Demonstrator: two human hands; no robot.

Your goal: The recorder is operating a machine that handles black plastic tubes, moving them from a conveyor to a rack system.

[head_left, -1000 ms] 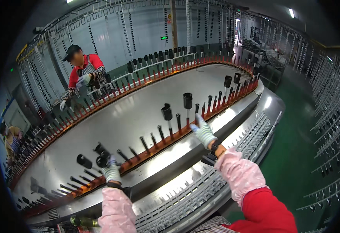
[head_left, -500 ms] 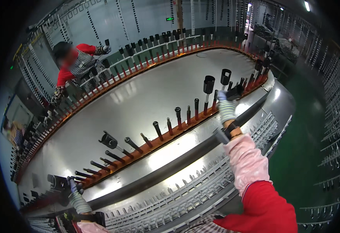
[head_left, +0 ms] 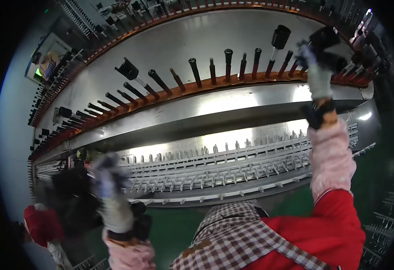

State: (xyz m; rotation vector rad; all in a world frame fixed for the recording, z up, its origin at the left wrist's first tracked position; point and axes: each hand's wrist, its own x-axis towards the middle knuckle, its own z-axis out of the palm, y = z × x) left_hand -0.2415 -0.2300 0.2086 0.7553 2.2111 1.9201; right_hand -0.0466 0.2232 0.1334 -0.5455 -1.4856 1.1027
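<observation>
My right hand (head_left: pixel 313 63), in a striped glove, reaches to the far right of the curved line, its fingers closed around a black cup-shaped part (head_left: pixel 324 38). My left hand (head_left: pixel 109 177), gloved too, hangs low at the left in front of the line, smeared by motion. Beside it is a dark blurred mass (head_left: pixel 73 184); whether the fingers hold it cannot be made out. Black-tipped upright rods (head_left: pixel 228 65) stand along the orange-brown rail (head_left: pixel 215 84). Two rods carry larger black cups, one forked (head_left: pixel 127 69) and one round (head_left: pixel 280 37).
A shiny metal tabletop (head_left: pixel 170 49) lies inside the looped rail. Below its near edge hang grey racks with small hooks (head_left: pixel 215 166). Another person in a red cap (head_left: pixel 42 225) is at the lower left, and a person (head_left: pixel 50 63) is at the far left. The floor (head_left: pixel 278 198) is green.
My view has tilted down and turned. My left hand has come away from the line's left end toward me. The right hand has gone farther right along the line to a black cup.
</observation>
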